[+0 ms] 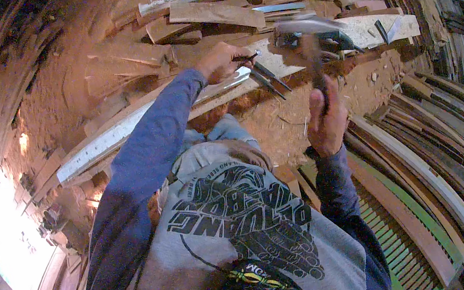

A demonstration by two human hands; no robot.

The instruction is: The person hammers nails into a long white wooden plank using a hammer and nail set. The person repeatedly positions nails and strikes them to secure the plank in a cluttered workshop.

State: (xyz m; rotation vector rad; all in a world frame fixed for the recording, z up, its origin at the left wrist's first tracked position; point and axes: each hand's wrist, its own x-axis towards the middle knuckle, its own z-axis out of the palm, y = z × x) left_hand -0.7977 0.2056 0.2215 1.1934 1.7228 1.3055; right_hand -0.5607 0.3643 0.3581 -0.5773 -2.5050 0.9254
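My right hand (328,122) is closed around the handle of a hammer (315,65), whose head is smeared by motion over the work area. My left hand (222,63) is further up and to the left, its fingers pinched on a short dark rod (244,58) with a bright tip; I cannot tell whether it is a punch or a nail. Just beside those fingers, two dark parallel metal bars (273,80) slant across a pale board (288,57). Under my left forearm runs a long white-faced plank (104,142).
Offcuts of wood (217,15) are heaped beyond the hands. A dark power tool (342,40), partly hidden behind the hammer, and a small angled metal piece (388,31) rest on the pale board. Stacked slats (423,153) fill the right side. Sawdust (283,126) covers the ground.
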